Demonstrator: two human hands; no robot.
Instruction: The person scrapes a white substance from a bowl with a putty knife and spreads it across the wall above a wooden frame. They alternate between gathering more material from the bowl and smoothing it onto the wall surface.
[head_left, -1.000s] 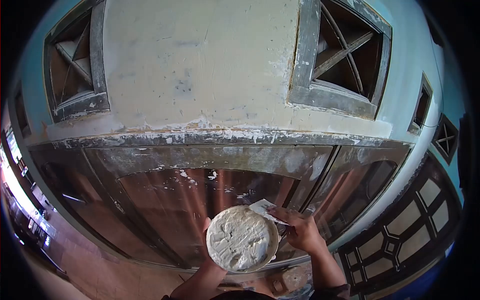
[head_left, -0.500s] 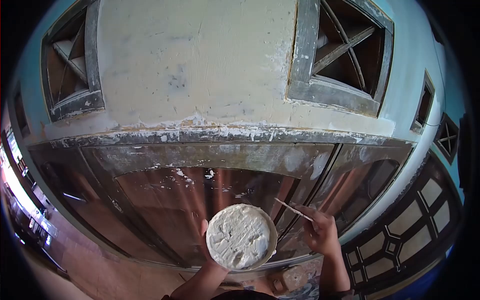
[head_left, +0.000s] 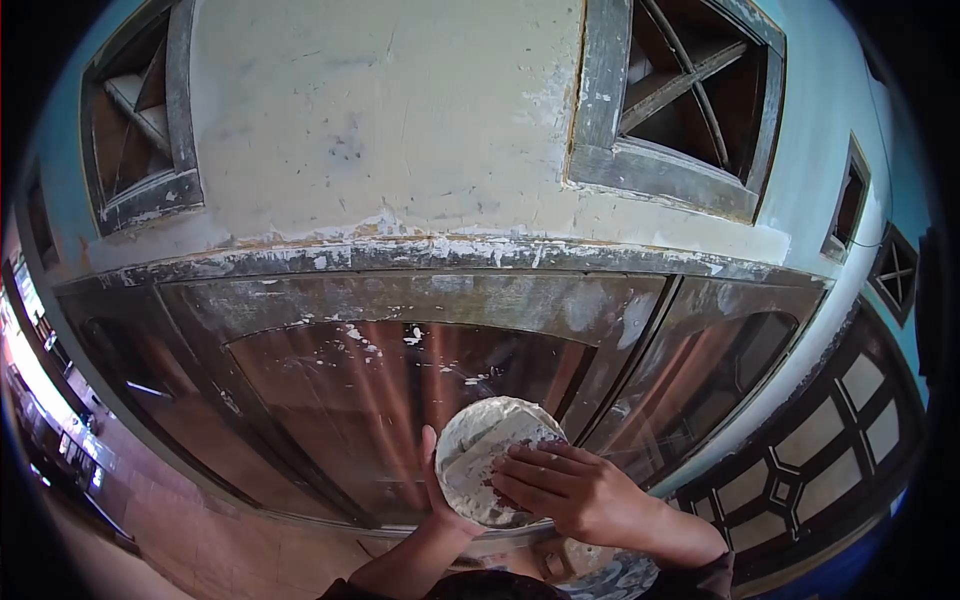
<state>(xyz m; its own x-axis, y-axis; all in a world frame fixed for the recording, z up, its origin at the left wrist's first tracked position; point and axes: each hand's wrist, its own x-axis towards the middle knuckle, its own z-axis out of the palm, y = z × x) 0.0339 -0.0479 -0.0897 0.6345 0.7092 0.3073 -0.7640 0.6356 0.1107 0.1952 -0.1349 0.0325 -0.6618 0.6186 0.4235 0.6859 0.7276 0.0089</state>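
My left hand [head_left: 446, 512] is wrapped around the lower left side of a round tub [head_left: 549, 412], thumb up along its wall. White putty [head_left: 468, 428] fills the tub nearly to the rim, with a rough, ridged surface. My right hand [head_left: 572, 494] reaches over the tub from the right, its fingers lying along a thin flat scraper [head_left: 486, 470]. The scraper is laid against the putty, and most of it is hidden under the fingers. Behind the tub stands a dark wooden panel with glass [head_left: 330, 400], flecked with white spots.
Above runs a ledge [head_left: 440, 250] with patchy white filler, below a cream wall [head_left: 380, 110]. Two openings with crossed bars [head_left: 690, 90] flank that wall. A dark lattice panel [head_left: 800, 470] stands at right. Tiled floor [head_left: 220, 555] lies below left.
My right hand has swung left with the scraper, from beside the tub onto the putty. The tub and my left hand have shifted slightly right and up.
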